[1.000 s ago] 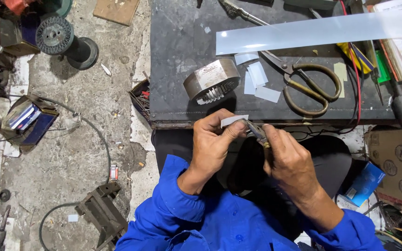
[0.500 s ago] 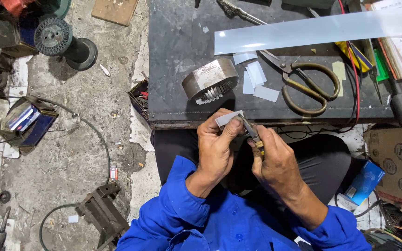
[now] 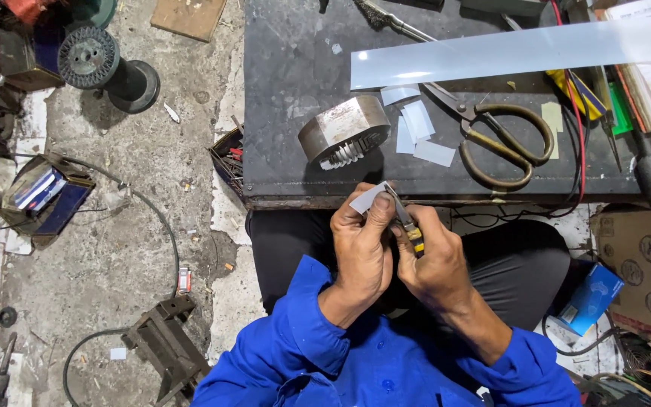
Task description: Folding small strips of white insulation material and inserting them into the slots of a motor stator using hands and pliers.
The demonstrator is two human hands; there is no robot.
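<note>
While the dark tabletop (image 3: 295,68) is filling the upper middle of the view, one long pale strip (image 3: 506,51) is lying across it, its long axis running left to right and rising slightly toward the right. Below the strip, one pair of large scissors (image 3: 491,132) is lying flat, blades pointing up and to the left, the two brass loops sitting toward the lower right. One round metal stator core (image 3: 344,130) is resting on its side near the tabletop's front edge, and four small pale paper pieces (image 3: 418,128) are lying scattered between it and the scissors. Just below the front edge, over the person's lap, the left hand (image 3: 362,245) is closing its thumb and fingers around one small pale paper slip (image 3: 367,200), which is tilting up toward the right. The right hand (image 3: 435,260) is gripping one small tool (image 3: 403,215) with a yellow-banded handle; its long axis is running diagonally, its thin tip pointing up and left and touching the slip. The two hands are pressing together.
</note>
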